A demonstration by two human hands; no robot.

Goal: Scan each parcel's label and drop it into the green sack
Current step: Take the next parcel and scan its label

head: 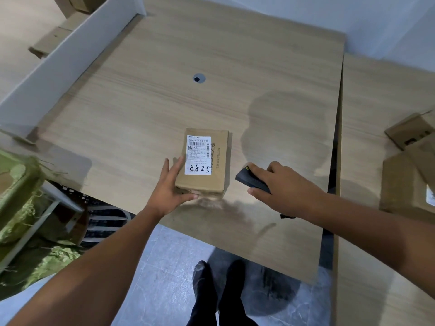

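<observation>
A small brown cardboard parcel (203, 163) lies flat near the table's front edge, its white label (198, 154) facing up with "8825" handwritten on it. My left hand (170, 191) cups the parcel's near left corner, fingers straight along its left side and thumb against its front face. My right hand (279, 185) grips a dark handheld scanner (250, 178) just right of the parcel, its head pointing left toward the box. The green sack (22, 198) hangs open at the lower left, beside the table.
The wooden table (188, 95) has a round cable hole (199, 78) in the middle. More brown parcels (409, 170) are piled on the adjoining table at the right. A white partition (58, 64) borders the left. My feet stand on the tiled floor below.
</observation>
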